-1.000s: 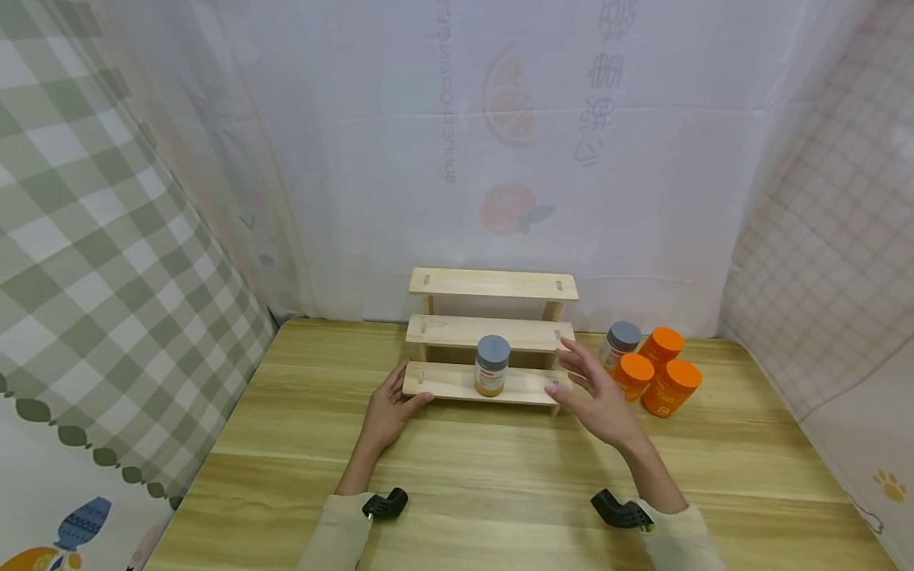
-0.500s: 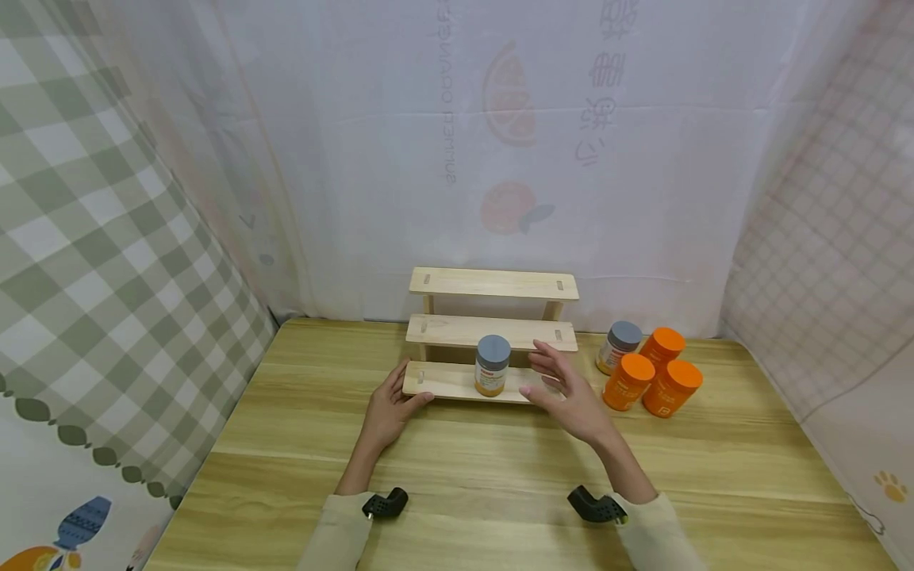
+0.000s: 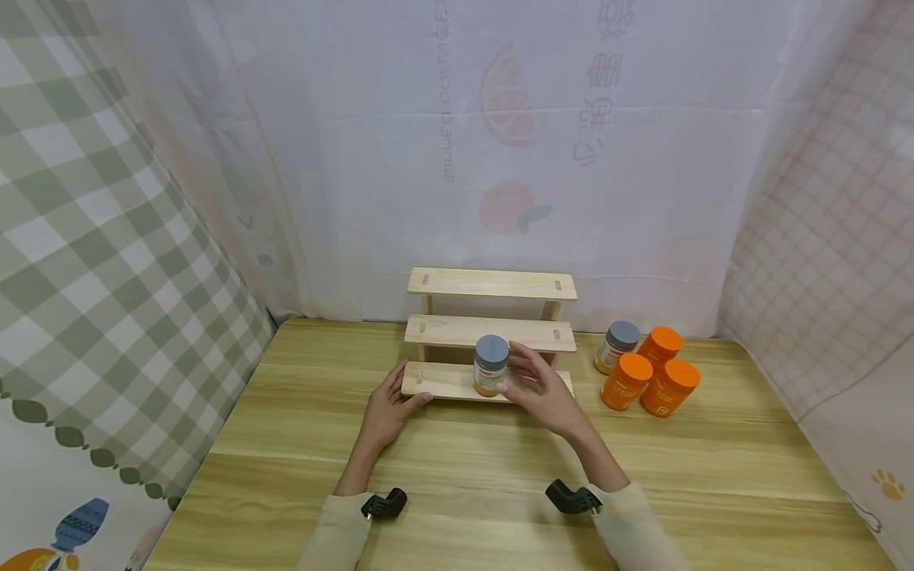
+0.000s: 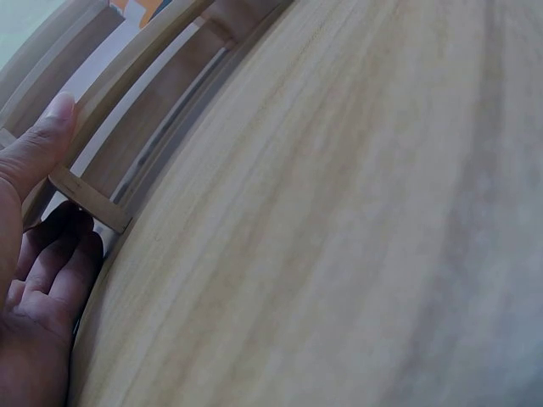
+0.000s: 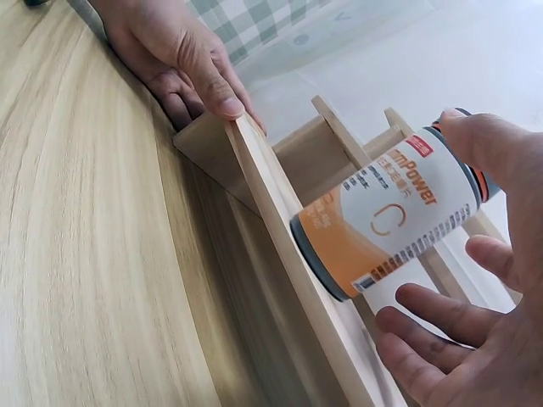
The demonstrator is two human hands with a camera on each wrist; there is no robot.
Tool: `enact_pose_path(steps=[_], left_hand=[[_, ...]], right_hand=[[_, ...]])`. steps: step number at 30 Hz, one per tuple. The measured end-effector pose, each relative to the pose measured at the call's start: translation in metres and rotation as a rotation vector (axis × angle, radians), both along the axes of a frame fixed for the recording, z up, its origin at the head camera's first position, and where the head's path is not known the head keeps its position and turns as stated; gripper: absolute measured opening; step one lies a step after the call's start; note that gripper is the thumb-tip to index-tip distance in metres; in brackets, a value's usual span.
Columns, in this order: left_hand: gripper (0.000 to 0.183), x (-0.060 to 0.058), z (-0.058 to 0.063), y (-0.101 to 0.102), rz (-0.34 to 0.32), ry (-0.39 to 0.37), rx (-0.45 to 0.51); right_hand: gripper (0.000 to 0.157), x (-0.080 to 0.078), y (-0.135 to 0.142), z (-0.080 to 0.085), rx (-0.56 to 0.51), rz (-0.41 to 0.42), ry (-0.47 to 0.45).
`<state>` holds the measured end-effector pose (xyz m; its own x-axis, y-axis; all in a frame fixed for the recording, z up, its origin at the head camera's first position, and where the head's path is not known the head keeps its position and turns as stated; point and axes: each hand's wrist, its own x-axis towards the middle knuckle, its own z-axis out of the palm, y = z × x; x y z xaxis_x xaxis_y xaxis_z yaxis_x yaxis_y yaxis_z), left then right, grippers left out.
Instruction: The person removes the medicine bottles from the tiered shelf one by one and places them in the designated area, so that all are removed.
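A three-tier wooden display stand (image 3: 446,381) stands at the back of the table. My left hand (image 3: 387,412) grips the left end of its lowest board; in the left wrist view the thumb (image 4: 53,127) lies on the board's edge and the fingers curl beneath. A grey-capped supplement bottle (image 3: 489,366) stands upright near the middle of that board, its white and orange label (image 5: 386,212) showing in the right wrist view. My right hand (image 3: 548,398) is at the bottle's right side, thumb overlapping the cap area and the other fingers spread loosely beside it.
To the right of the stand are several more bottles: one grey-capped bottle (image 3: 617,347) and three orange ones, the front one (image 3: 627,382) nearest the stand. A white printed cloth (image 3: 357,198) hangs behind, and a green checked cloth (image 3: 107,206) on the left.
My right hand has moved left from the stand's right end to the grey-capped bottle on the lowest board. The left hand keeps its place on the stand.
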<state>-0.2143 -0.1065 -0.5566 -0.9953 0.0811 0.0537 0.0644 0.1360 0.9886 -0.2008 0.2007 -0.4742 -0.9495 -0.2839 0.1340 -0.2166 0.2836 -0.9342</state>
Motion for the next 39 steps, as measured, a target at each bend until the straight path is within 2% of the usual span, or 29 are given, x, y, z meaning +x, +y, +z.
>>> enact_pose_path(steps=[8, 22, 39], left_hand=[[0.089, 0.000, 0.000, 0.000, -0.002, -0.001, 0.018], [0.090, 0.000, 0.001, 0.001, 0.000, -0.011, 0.025], [0.090, -0.001, -0.001, 0.000, 0.001, -0.009, 0.022]], right_hand=[[0.075, -0.007, -0.017, -0.001, 0.012, -0.028, 0.001], [0.066, -0.009, -0.031, -0.005, 0.011, -0.079, 0.007], [0.063, -0.007, -0.031, -0.003, -0.028, -0.050, 0.016]])
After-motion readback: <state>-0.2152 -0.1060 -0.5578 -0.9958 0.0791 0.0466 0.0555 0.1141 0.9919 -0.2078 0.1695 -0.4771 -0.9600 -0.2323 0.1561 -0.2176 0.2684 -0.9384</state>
